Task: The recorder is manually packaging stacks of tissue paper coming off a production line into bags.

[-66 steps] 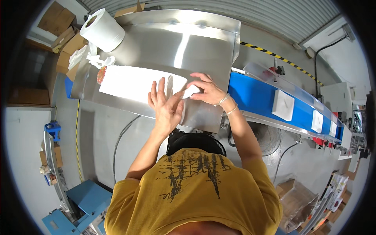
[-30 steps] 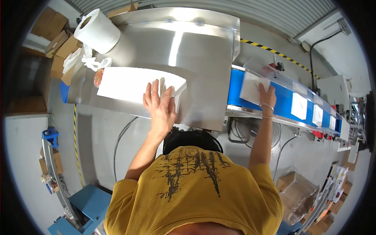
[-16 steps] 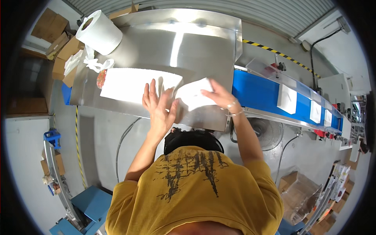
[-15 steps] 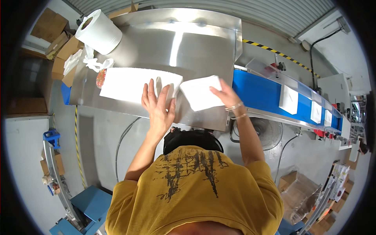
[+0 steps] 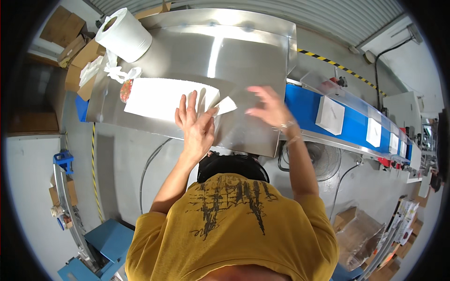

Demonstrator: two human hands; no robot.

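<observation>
Fingers of the left hand [image 5: 196, 133] lie slightly spread on the right end of a white stack [image 5: 159, 99], thumb and forefinger beside a jutting white corner [image 5: 227, 105] (whether they pinch it cannot be told). The right hand [image 5: 274, 110], blurred, is to the right of that corner over the steel table [image 5: 255, 51], its thumb and fingers well parted and holding nothing. Beyond its fingers to the right, the blue belt [image 5: 300, 105] bears at least four white pieces [image 5: 330, 117], spaced toward the far end; those seem done. What lies under the left fingers looks like the portion left, its count untellable. Left of those fingers, a red-speckled object [image 5: 125, 91] sits at the stack's end.
</observation>
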